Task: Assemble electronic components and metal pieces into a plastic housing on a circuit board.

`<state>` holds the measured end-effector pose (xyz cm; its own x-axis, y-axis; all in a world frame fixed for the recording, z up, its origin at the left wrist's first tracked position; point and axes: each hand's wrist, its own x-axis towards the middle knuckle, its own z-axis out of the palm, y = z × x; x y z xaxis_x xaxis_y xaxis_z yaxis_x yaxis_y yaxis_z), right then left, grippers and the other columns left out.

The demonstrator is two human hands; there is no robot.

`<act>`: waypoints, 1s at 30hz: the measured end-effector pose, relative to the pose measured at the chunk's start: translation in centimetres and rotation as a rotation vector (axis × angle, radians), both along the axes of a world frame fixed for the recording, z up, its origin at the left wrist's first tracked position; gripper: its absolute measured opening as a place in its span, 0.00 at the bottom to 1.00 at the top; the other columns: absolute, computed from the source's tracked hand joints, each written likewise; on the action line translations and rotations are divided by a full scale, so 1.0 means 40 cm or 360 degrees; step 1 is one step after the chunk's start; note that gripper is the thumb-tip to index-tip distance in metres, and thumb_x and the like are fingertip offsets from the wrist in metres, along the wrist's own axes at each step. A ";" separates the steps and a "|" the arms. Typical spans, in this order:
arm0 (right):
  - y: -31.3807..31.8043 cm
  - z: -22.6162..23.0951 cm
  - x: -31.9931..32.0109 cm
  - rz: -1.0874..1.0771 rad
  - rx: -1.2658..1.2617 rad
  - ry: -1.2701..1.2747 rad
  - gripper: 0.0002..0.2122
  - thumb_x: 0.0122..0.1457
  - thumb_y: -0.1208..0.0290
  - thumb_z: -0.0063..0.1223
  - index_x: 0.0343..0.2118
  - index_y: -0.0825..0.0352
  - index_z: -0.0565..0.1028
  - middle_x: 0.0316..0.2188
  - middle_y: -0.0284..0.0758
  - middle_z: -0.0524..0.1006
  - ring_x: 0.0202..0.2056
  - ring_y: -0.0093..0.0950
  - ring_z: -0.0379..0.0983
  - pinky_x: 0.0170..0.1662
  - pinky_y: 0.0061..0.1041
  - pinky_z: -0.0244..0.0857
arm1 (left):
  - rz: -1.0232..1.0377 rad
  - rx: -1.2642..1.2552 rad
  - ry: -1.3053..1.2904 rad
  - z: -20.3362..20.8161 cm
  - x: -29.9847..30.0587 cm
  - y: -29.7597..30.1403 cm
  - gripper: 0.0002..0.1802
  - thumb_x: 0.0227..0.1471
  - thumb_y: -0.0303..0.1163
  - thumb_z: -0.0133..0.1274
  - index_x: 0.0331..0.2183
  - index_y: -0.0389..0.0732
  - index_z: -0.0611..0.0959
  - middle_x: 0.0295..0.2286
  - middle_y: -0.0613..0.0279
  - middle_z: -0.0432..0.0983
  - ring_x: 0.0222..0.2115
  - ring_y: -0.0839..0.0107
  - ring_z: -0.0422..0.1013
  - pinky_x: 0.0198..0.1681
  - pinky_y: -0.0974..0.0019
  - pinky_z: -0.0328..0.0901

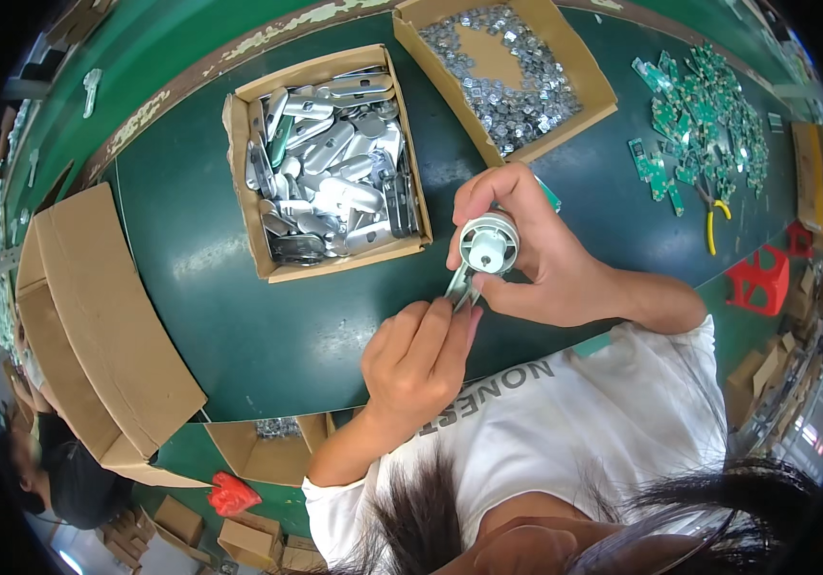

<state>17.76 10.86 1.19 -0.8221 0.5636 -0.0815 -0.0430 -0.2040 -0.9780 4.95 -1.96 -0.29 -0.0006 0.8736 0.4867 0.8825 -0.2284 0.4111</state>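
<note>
Above the table's near edge, both my hands hold one pale part with a round, spoked end and a narrow stem. My right hand [545, 254] is closed around the round spoked housing [486, 247], whose hub has a small dark centre. Fingers of my left hand [416, 359] pinch the narrow pale stem [462, 290] just below it; my fingertips cover much of this stem. Behind my right hand a small green piece [548, 195] shows in part. Nearest beyond my left hand stands a cardboard box of glossy silver shells [335, 182], with a few black and green ones among them.
A second carton [569, 120] holds many small silvery parts. Green circuit boards [708, 125] lie heaped at the right, beside yellow-handled pliers [713, 225]. A large open carton [109, 316] stands at the left edge. Beyond are a red stool [761, 283] and another person [76, 470].
</note>
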 end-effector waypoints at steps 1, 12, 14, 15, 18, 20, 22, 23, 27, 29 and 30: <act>-0.001 -0.002 0.003 0.0007 -0.0064 0.0042 0.18 0.51 0.87 0.48 0.43 0.67 0.59 0.40 0.35 0.64 0.41 0.22 0.68 0.43 0.22 0.65 | -0.0005 0.0001 0.0000 0.004 -0.002 0.001 0.14 0.30 0.22 0.65 0.26 0.34 0.81 0.26 0.59 0.72 0.25 0.68 0.70 0.21 0.71 0.65; -0.019 -0.020 0.019 -0.0021 0.0892 -0.0028 0.13 0.54 0.82 0.49 0.41 0.62 0.77 0.34 0.36 0.73 0.35 0.32 0.68 0.45 0.29 0.62 | 0.0310 -0.0199 -0.0904 0.031 -0.025 -0.008 0.12 0.37 0.17 0.63 0.29 0.35 0.80 0.28 0.58 0.71 0.24 0.70 0.71 0.23 0.72 0.66; -0.018 0.003 0.015 0.0008 0.0951 -0.0082 0.12 0.53 0.80 0.52 0.40 0.61 0.77 0.31 0.34 0.73 0.35 0.32 0.67 0.45 0.30 0.61 | 0.0296 -0.0087 -0.0666 0.033 -0.024 -0.006 0.12 0.36 0.17 0.63 0.29 0.35 0.81 0.28 0.58 0.71 0.24 0.69 0.71 0.24 0.71 0.65; -0.018 0.008 0.013 0.0036 0.1010 -0.0136 0.12 0.52 0.79 0.55 0.40 0.60 0.78 0.28 0.33 0.72 0.35 0.33 0.67 0.44 0.31 0.61 | 0.0326 -0.0089 -0.0840 0.032 -0.019 -0.005 0.12 0.36 0.17 0.63 0.29 0.35 0.81 0.28 0.58 0.71 0.24 0.69 0.70 0.24 0.71 0.65; -0.025 -0.008 0.007 -0.0065 0.1194 -0.0067 0.08 0.48 0.74 0.62 0.34 0.61 0.79 0.26 0.33 0.72 0.33 0.33 0.67 0.40 0.30 0.62 | 0.0372 -0.0084 -0.0950 0.029 -0.015 -0.008 0.13 0.35 0.17 0.64 0.29 0.36 0.82 0.27 0.59 0.71 0.24 0.69 0.70 0.25 0.72 0.64; -0.022 -0.014 0.008 -0.0125 0.1170 -0.0053 0.07 0.47 0.73 0.63 0.31 0.62 0.79 0.25 0.33 0.72 0.33 0.33 0.67 0.38 0.30 0.62 | 0.0382 -0.0081 -0.0889 0.025 -0.016 -0.006 0.13 0.34 0.18 0.64 0.29 0.37 0.82 0.27 0.59 0.71 0.24 0.69 0.69 0.25 0.72 0.64; -0.017 -0.021 0.011 0.0027 0.0751 0.0029 0.08 0.46 0.77 0.64 0.31 0.67 0.78 0.25 0.36 0.72 0.24 0.22 0.69 0.27 0.22 0.62 | 0.0311 -0.0128 -0.1153 0.021 -0.020 -0.003 0.12 0.35 0.15 0.62 0.28 0.37 0.83 0.27 0.59 0.72 0.24 0.71 0.69 0.24 0.72 0.64; -0.016 -0.019 0.011 0.0022 0.0545 0.0061 0.05 0.48 0.80 0.61 0.29 0.70 0.77 0.26 0.35 0.72 0.22 0.20 0.69 0.24 0.20 0.61 | 0.0308 -0.0129 -0.1155 0.016 -0.029 -0.006 0.12 0.35 0.15 0.62 0.28 0.37 0.83 0.27 0.59 0.72 0.24 0.71 0.69 0.24 0.72 0.64; 0.000 0.004 0.013 0.0045 0.0687 -0.0116 0.04 0.48 0.81 0.59 0.28 0.70 0.76 0.27 0.34 0.71 0.26 0.21 0.67 0.29 0.21 0.60 | 0.0179 -0.0086 -0.1462 -0.004 -0.019 -0.015 0.19 0.39 0.13 0.58 0.38 0.32 0.78 0.27 0.59 0.73 0.26 0.74 0.71 0.28 0.75 0.64; -0.007 -0.002 0.011 -0.0052 0.0538 -0.0070 0.04 0.47 0.82 0.58 0.26 0.68 0.75 0.26 0.33 0.72 0.27 0.22 0.67 0.31 0.21 0.60 | 0.0310 0.0114 -0.1805 -0.023 0.024 -0.016 0.23 0.43 0.15 0.56 0.44 0.27 0.71 0.27 0.57 0.76 0.28 0.76 0.73 0.33 0.77 0.66; -0.013 -0.005 0.003 -0.0109 0.0595 -0.0060 0.04 0.47 0.79 0.57 0.25 0.66 0.73 0.22 0.31 0.74 0.25 0.26 0.69 0.30 0.26 0.60 | 0.0307 0.0111 -0.1807 -0.013 0.023 -0.014 0.23 0.43 0.15 0.56 0.44 0.27 0.71 0.27 0.57 0.76 0.28 0.76 0.73 0.33 0.77 0.66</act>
<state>17.90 10.35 1.01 -0.7818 0.6137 0.1106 -0.0068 0.1690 -0.9856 5.88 -2.51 -0.80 -0.5995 0.7826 0.1675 0.0350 -0.1835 0.9824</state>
